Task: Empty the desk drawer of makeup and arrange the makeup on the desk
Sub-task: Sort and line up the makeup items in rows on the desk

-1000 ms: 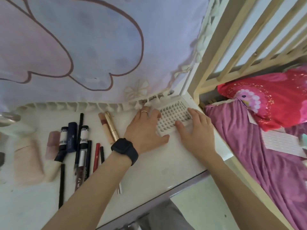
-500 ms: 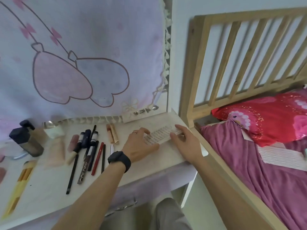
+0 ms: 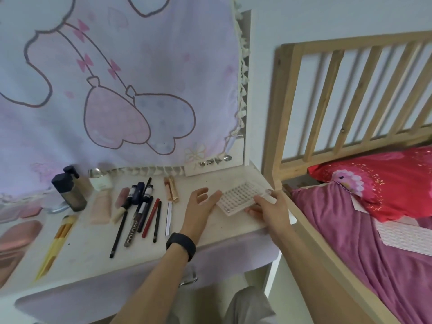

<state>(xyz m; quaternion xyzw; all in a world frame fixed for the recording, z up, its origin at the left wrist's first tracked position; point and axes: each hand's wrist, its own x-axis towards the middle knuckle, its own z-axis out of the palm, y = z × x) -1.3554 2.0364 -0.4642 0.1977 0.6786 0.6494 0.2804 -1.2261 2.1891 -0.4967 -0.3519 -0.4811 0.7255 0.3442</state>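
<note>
"Tray (image 3: 240, 197), position?" (A)

"Far right part of the desk (image 3: 222, 230). It is tilted, right end raised. Whether its near left corner touches the desk: cannot tell." (B)

"Right hand (image 3: 268, 209)?" (A)

"It grips the tray's right end. Thumb on top, fingers curled beneath." (B)

"Left hand (image 3: 201, 204)?" (A)

"Just left of the tray, palm turned toward it. Fingers straight and apart, holding nothing. The forefinger tip is at the tray's left edge; touching or just short, cannot tell. A watch (image 3: 181, 245) is on the wrist." (B)

"Other items on the desk?" (A)

"All lie left of the left hand. From right to left:
1. Two tubes (image 3: 171, 189), side by side, toward the far edge.
2. A row of pencils (image 3: 150, 218), laid near to far.
3. A squeeze tube (image 3: 100, 206), flat.
4. A brush (image 3: 58, 239), yellow handle, toward the near edge.
5. A bottle (image 3: 70, 195), upright, dark cap, at the far left." (B)

"Surroundings?" (A)

"A cloth (image 3: 117, 78) hangs behind the desk. A bed (image 3: 362, 253) stands just right of the desk, its pillow (image 3: 378, 183) at the far end against a slatted headboard (image 3: 350, 40)." (B)
</note>
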